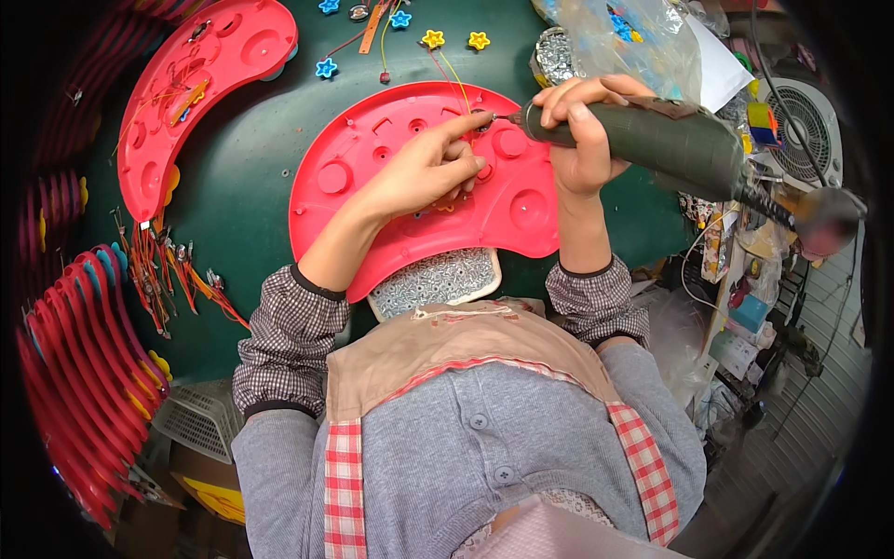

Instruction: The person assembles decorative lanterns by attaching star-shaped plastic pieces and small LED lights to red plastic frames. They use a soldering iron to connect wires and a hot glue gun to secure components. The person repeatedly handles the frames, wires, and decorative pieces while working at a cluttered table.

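Head view: red crescent-shaped panel (368,172), lying on the dark green counter (233,121) directly before the torso, hollow curve toward six o'clock, posts and recesses facing up, presumably so laid to leave the fitted side open to the tool. Right grip (589,154): wrapped around a dark green power driver (670,144), body trailing toward three o'clock, tip aimed toward nine, over the panel between one and two o'clock; slanted sideways, perhaps to leave the tip in sight. Left grip (428,166): over the panel, index finger stretched to just beside the driver tip, likely to steady or guide; other fingers curled, cannot tell whether pinching anything beneath. At six o'clock, partly covered by the panel: tray (496,270) of small metal fasteners (433,278), seemingly placed for short reaches. At twelve: yellow star pieces (433,38) and blue star pieces (400,20), some wired. At ten: second red panel (149,98), wiring laid across, apparently set clear of both arms. Toward eight: spread bundle of wires (172,279); farther out, close-packed red shells (84,363), perhaps stacked to save room. At two: clear plastic bag (643,47). At three: fan (801,130).
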`<move>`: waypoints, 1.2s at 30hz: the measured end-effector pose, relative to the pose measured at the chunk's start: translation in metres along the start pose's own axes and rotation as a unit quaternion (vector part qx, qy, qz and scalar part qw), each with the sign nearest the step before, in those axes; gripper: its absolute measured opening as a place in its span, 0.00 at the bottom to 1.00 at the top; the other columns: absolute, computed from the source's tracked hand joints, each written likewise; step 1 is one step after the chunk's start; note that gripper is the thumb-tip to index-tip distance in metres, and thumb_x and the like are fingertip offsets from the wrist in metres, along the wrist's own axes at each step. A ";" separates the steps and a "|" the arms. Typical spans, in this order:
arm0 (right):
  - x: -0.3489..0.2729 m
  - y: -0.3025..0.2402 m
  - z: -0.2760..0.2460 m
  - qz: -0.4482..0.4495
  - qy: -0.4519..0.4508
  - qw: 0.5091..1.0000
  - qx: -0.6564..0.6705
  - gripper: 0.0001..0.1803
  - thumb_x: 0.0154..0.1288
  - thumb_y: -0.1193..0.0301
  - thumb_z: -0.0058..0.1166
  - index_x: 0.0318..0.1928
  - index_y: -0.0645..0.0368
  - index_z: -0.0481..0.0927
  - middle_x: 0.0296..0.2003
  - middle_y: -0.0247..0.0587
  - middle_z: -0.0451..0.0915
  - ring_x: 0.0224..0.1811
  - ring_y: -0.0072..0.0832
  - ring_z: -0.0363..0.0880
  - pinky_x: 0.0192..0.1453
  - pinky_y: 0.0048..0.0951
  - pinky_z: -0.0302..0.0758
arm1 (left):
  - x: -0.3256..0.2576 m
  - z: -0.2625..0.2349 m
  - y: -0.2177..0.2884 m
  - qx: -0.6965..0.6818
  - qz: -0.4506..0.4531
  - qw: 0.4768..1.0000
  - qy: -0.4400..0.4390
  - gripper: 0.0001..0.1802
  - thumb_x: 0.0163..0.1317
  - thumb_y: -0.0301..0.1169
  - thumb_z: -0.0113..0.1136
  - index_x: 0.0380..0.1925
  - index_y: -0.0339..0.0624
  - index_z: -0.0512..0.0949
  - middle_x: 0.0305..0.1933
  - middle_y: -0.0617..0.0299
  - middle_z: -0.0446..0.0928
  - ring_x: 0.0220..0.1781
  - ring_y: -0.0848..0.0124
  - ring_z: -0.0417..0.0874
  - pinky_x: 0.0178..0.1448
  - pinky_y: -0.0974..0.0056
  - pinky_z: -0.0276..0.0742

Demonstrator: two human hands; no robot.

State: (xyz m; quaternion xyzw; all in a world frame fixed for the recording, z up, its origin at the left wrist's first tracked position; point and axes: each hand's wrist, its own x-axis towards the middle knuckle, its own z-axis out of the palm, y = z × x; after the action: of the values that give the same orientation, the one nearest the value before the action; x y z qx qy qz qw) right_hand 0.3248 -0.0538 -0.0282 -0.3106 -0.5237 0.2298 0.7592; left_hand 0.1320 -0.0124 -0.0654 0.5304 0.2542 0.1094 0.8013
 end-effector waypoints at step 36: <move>0.015 0.005 -0.018 0.046 0.001 0.999 0.023 0.20 0.63 0.82 0.50 0.56 0.70 0.64 0.26 0.43 0.78 0.25 0.28 0.78 0.39 0.41 0.85 | 0.003 0.003 -0.003 -0.086 0.073 0.986 0.122 0.11 0.71 0.28 0.65 0.50 0.35 0.83 0.36 0.65 0.86 0.33 0.82 0.82 0.35 0.75 0.77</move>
State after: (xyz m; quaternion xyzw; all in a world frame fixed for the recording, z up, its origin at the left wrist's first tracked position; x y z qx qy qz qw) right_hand 0.3470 -0.0444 -0.0271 -0.3164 -0.5029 0.2761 0.7555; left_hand 0.1358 -0.0154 -0.0682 0.4590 0.3002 0.2532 0.7969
